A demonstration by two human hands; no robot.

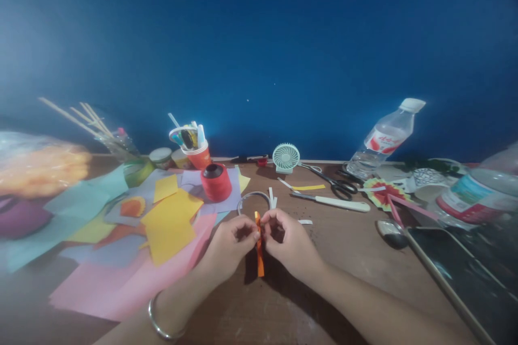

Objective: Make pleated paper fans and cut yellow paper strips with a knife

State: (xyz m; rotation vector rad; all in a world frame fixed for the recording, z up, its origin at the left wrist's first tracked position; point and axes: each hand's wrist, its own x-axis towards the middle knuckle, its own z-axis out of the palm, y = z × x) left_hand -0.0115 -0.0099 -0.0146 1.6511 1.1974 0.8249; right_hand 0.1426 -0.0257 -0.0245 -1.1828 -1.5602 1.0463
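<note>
Fingers of the left hand [230, 241] and right hand [292, 241] pinch a narrow, folded orange paper strip [260, 265] over the brown table [348, 250]. From it, a white-handled knife [343, 204] lies at 2 o'clock; a red thread spool [217, 187] stands at 11.
</note>
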